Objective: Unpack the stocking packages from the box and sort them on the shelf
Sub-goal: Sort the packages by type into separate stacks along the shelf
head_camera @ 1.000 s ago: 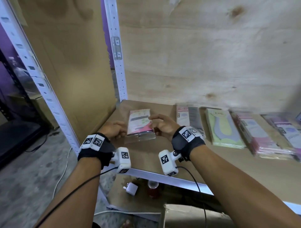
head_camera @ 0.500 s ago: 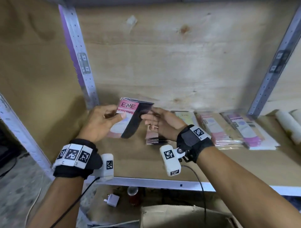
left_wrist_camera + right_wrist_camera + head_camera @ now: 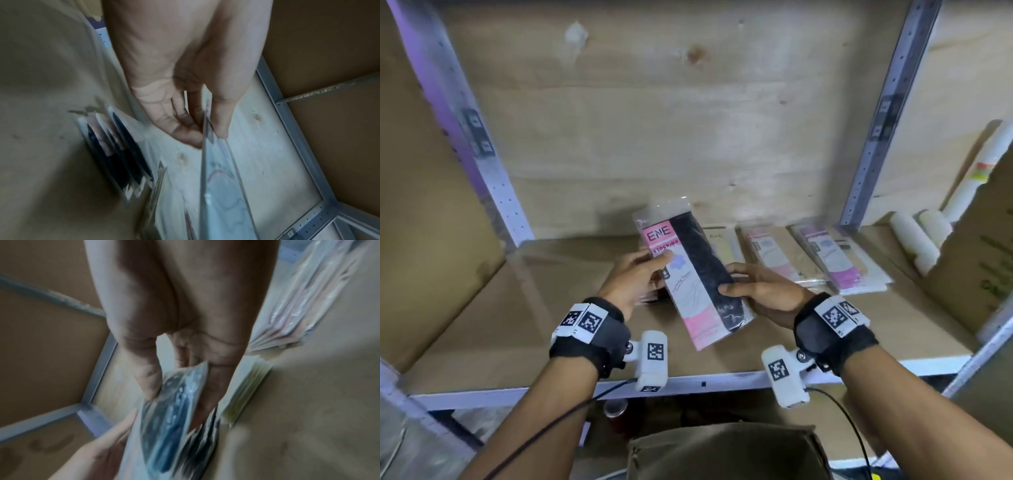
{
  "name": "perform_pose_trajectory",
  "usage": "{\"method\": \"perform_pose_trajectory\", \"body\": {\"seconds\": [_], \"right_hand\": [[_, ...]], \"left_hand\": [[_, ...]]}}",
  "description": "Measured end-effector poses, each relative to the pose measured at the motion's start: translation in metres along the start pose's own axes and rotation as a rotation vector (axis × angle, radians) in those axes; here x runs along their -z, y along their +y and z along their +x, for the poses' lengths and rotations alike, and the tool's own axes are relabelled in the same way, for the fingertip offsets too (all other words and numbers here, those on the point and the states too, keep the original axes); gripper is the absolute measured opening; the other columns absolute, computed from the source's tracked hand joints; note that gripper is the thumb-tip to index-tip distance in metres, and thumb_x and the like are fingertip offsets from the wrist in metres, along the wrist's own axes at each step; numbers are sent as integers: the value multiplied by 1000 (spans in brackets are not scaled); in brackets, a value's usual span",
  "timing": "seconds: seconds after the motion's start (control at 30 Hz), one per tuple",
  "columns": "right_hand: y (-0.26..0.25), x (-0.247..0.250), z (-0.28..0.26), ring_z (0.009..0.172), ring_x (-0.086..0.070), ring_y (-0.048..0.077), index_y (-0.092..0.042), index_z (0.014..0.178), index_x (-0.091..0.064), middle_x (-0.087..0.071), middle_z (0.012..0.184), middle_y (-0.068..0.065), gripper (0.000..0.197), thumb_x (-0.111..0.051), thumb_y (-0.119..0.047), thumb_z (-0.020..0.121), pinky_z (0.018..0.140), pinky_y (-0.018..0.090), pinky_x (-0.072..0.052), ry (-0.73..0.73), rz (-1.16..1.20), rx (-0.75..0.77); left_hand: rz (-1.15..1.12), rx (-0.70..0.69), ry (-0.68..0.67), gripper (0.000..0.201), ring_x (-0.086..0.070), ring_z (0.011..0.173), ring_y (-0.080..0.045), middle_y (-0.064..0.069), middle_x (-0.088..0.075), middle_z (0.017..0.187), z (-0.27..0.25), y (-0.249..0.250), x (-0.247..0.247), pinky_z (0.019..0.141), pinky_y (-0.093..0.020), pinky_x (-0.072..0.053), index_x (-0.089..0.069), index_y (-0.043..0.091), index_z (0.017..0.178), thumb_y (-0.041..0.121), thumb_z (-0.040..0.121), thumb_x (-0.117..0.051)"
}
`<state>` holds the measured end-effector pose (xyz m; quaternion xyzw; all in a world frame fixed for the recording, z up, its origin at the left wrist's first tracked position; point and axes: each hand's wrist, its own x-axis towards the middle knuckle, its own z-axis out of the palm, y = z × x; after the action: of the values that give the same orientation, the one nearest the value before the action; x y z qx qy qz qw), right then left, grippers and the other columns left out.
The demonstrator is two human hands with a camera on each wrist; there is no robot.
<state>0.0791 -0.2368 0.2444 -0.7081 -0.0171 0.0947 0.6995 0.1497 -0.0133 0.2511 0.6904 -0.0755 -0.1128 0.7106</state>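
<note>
**Two hands hold one stocking pack over the shelf**

Both hands hold one stocking pack (image 3: 693, 274) up in the air, just above the shelf (image 3: 517, 329). The pack is pink and white with black stockings showing down one side. It is tilted, with its top end leaning away toward the back wall.

The left hand (image 3: 635, 277) grips the pack's left edge, thumb on the front over the pink label and fingers behind. The right hand (image 3: 760, 291) pinches the right edge, thumb on the black part and fingers under it. Held by both edges, the thin, floppy pack stays flat, and the label faces up so it can be read. That probably helps the person pick the right pile.

Below the pack, mostly hidden by it and the hands, lies a dark pile (image 3: 117, 146) that looks like the same kind. To the right are more piles in a row: a yellow pile (image 3: 724, 246), a pink pile (image 3: 770, 257) and a purple pile (image 3: 835, 260). Each colour seems to have its own spot, so this pack most likely goes down on the dark pile.

The box (image 3: 726, 452) sits low, under the shelf edge, near the person. I cannot see inside it.
</note>
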Motion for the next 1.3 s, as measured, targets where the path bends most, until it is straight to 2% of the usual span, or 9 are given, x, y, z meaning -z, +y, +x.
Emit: {"method": "perform_pose_trajectory", "body": {"seconds": [0.13,0.27,0.37,0.5,0.7,0.83,0.97,1.1,1.3], "right_hand": [[-3,23,-6,102,-68,33,-3,120,-62,-68,117,22,29,-61,0,91,91,40,-56,0,-6,-17],[-3,45,-12,99,-69,27,-7,121,-64,-70,115,17,32,-66,-4,89,90,33,-56,-76,-154,-55],[1,61,-18,93,-70,24,-5,116,-66,-72,110,17,29,-70,-7,87,86,29,-57,-76,-230,-62],[4,74,-21,97,-69,22,-9,109,-70,-74,106,14,28,-76,-17,83,97,37,-48,-15,-308,-55],[5,75,-24,86,-69,15,-9,107,-71,-74,97,8,22,-72,-11,85,82,23,-53,-7,-246,-26],[4,69,-24,90,-66,20,7,119,-61,-69,106,17,32,-66,-2,88,84,22,-54,-15,-190,-2],[1,64,-23,87,-69,15,5,116,-62,-71,102,11,27,-63,0,90,85,23,-54,-48,-205,15],[1,59,-21,84,-70,10,-5,108,-65,-73,98,5,20,-63,1,90,80,19,-54,-43,-212,41],[-4,50,-21,86,-66,13,-9,102,-66,-72,94,5,17,-63,2,89,84,23,-50,-38,-247,47]], "left_hand": [[-114,-31,57,2,-73,70,-12,-7,-77,92,9,4,-9,59,-20,-57,-68,17,92,17,91,-70],[-26,-51,128,23,-71,69,-11,-2,-75,85,20,3,-3,67,-25,-57,-67,20,103,37,88,-72],[141,-106,154,28,-62,55,-9,-1,-66,72,27,-5,-3,51,-16,-51,-72,15,97,42,90,-67],[239,-137,186,30,-54,42,-7,5,-56,54,32,-15,-4,40,-13,-42,-66,17,75,38,95,-63],[176,-48,173,42,-65,56,-26,-10,-58,58,26,-14,-5,52,-25,-45,-48,23,53,35,91,-62],[-4,71,101,43,-52,36,-17,-3,-49,44,18,-8,-3,44,-24,-39,-56,15,68,50,93,-60],[-69,114,-25,47,-47,38,-16,-1,-47,42,9,-5,-2,49,-23,-49,-64,23,57,54,92,-59],[-67,72,-72,26,-57,57,-24,-13,-61,69,5,-1,1,51,-24,-50,-66,13,85,32,100,-55],[-1,-7,-143,27,-68,49,-11,-1,-72,60,6,3,8,44,-17,-52,-64,10,90,17,105,-42]]}}
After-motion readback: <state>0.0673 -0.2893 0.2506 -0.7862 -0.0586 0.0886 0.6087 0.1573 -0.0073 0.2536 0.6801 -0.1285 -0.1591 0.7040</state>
